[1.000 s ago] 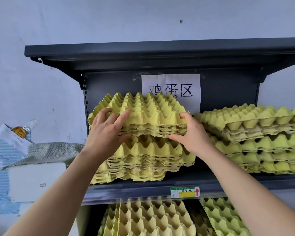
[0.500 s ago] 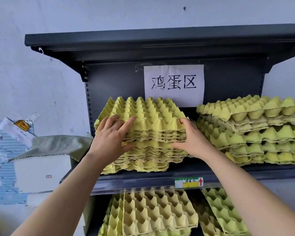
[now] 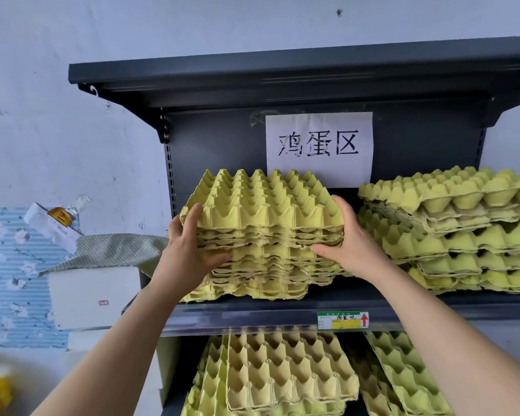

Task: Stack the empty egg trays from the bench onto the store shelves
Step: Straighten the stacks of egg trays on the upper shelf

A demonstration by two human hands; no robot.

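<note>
A stack of yellow-green egg trays [image 3: 261,211] sits on the dark shelf [image 3: 282,310], under a white paper sign. My left hand [image 3: 189,250] grips the stack's left front corner, fingers up on the side and thumb tucked in among the layers. My right hand [image 3: 348,241] grips its right front corner the same way. The upper trays now rest on the lower ones with no gap.
A second stack of egg trays [image 3: 463,229] fills the shelf's right side, close to my right hand. More trays [image 3: 282,376] lie on the shelf below. A white box [image 3: 93,295] with a cloth stands left of the shelving. The top shelf [image 3: 282,73] overhangs.
The upper bundle of trays came down onto the lower stack and the gap closed. Both hands slid from the top of the trays to the front corners.
</note>
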